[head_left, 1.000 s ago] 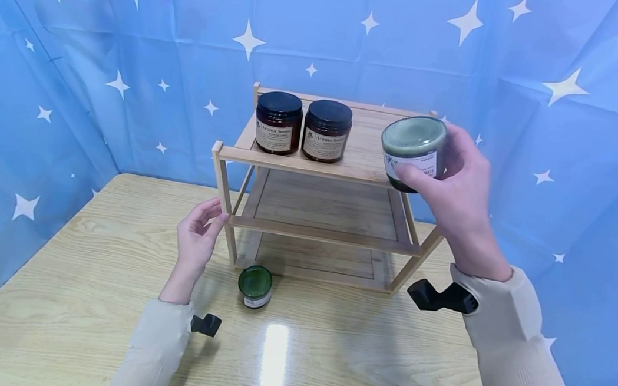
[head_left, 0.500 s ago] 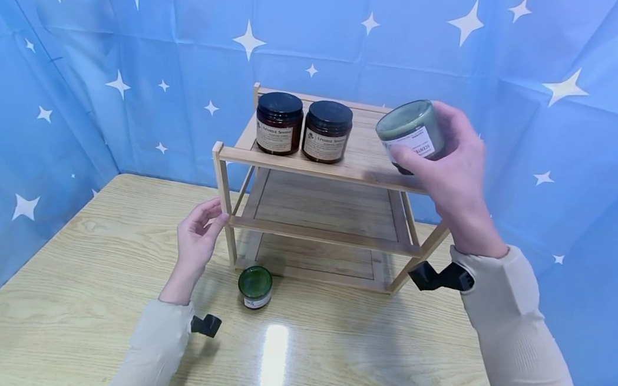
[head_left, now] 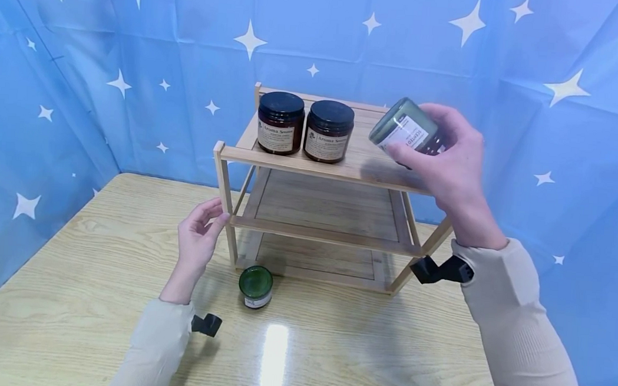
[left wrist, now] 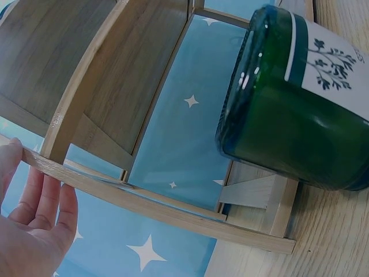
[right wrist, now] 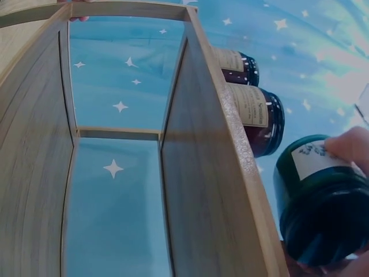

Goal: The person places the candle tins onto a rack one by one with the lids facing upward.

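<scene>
My right hand (head_left: 456, 163) holds a green glass candle jar (head_left: 404, 128) by its sides, above the right part of the rack's top shelf. The jar is tilted, its mouth toward the upper left and its white label facing me. In the right wrist view, the jar's dark base (right wrist: 328, 225) faces the camera. My left hand (head_left: 197, 233) pinches the front left leg of the wooden rack (head_left: 317, 233), thumb in front and fingers behind. Two dark amber jars (head_left: 280, 123) with black lids stand side by side on the top shelf, toward its left.
A second green candle jar (head_left: 256, 287) stands upright on the wooden table (head_left: 97, 274), before the rack's front left foot; it looms large in the left wrist view. Behind the rack hangs a blue curtain (head_left: 191, 32) with white stars.
My right hand has moved slightly left and up over the shelf, tipping the green candle jar from near upright to a steep tilt. My left hand stays on the rack leg.
</scene>
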### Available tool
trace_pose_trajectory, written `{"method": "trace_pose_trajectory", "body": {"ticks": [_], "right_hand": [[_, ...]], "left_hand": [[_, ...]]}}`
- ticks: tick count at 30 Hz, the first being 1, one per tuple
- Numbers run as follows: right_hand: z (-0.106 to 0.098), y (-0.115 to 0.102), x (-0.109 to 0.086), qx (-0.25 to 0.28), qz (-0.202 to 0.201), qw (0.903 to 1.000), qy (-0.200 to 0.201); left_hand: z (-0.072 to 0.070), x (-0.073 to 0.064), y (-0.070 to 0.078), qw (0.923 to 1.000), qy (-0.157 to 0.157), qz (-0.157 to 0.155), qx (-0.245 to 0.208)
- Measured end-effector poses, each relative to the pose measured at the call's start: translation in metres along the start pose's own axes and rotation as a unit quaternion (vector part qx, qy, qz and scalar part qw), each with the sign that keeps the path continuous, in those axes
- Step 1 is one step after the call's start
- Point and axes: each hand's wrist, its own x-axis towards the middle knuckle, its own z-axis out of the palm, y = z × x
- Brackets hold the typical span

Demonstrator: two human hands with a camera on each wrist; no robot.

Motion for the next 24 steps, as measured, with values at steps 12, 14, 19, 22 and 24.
{"method": "trace_pose_trajectory", "body": {"ticks": [12,14,19,22,24], "right_hand": [[0.0006,0.0009,0.0034,0.051,-0.003,0.9986,0.012],[0.0003,0.0007,0.0033,0.037,-0.007,0.9993,0.009],[0.0003,0.0015,0.0022,0.032,-0.007,0.9995,0.002],[0.0007,0.0022,0.002,0.046,-0.004,0.9989,0.005],[0.0014,0.0029,0.0026,0.047,-0.002,0.9988,0.013]], "left_hand": [[-0.0006,0.0003,-0.0008,1.0,-0.002,0.006,0.002],[-0.0007,0.0005,-0.0008,1.0,-0.003,0.007,0.0],[-0.0007,0.0003,-0.0009,1.0,-0.004,0.006,-0.002],[-0.0004,0.0001,-0.0009,1.0,-0.002,0.004,-0.002],[-0.0001,0.0002,-0.0008,1.0,-0.002,0.003,-0.003]]}}
